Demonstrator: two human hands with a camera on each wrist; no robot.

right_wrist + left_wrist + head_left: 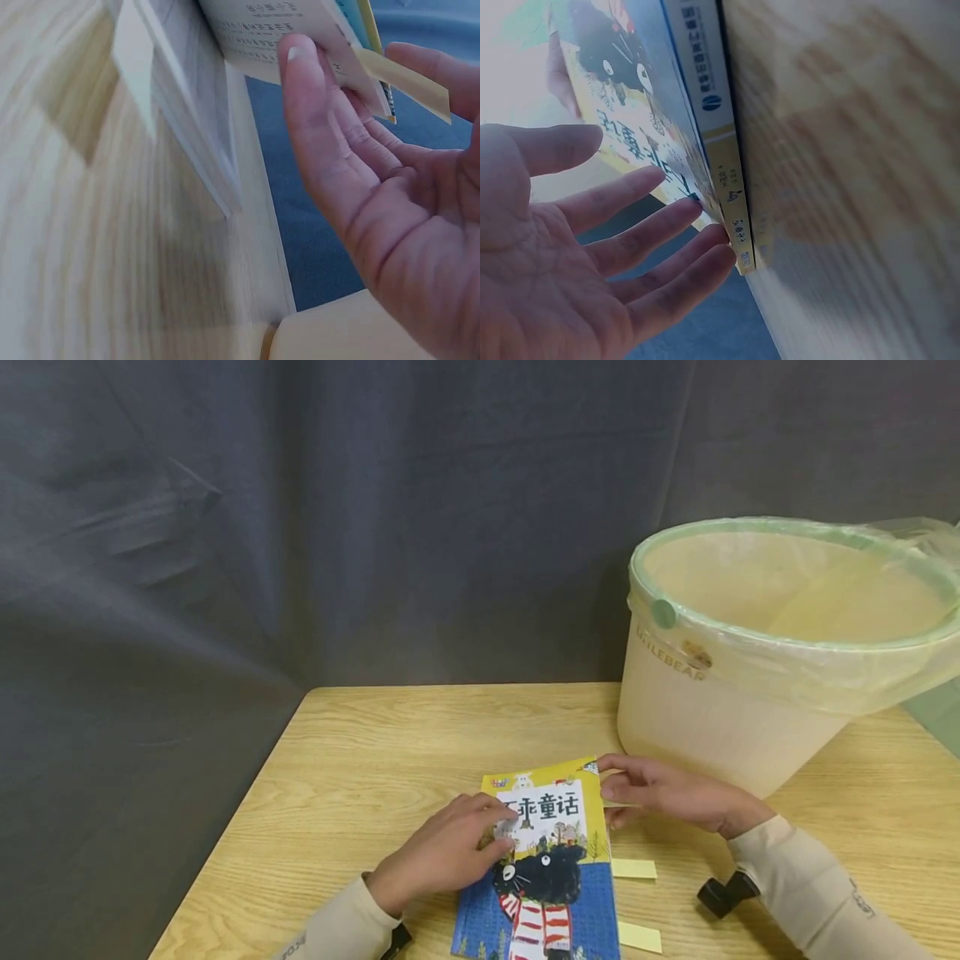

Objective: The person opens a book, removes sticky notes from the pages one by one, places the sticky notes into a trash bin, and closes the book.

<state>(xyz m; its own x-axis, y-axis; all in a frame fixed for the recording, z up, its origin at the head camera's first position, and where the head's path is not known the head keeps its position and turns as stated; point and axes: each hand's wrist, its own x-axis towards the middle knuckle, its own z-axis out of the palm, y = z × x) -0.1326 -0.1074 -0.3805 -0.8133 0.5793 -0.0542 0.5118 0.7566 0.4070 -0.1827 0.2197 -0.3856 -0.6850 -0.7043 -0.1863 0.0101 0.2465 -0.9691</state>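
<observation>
A children's picture book lies on the table, its yellow-and-blue cover showing a black animal in a striped red-and-white outfit. Loosely bent fingers of my left hand rest on the cover's left side; in the left wrist view they touch near the spine. At the book's upper right edge, my right hand pinches the lifted front part. The right wrist view shows the thumb on a printed page and the other fingers behind the cover. Pale yellow sticky tabs stick out from the right edge, one beside the right fingers.
A large cream bin with a green rim and clear plastic liner stands on the table just beyond the right hand. Dark cloth hangs behind the wooden table. A small black device sits at the right wrist.
</observation>
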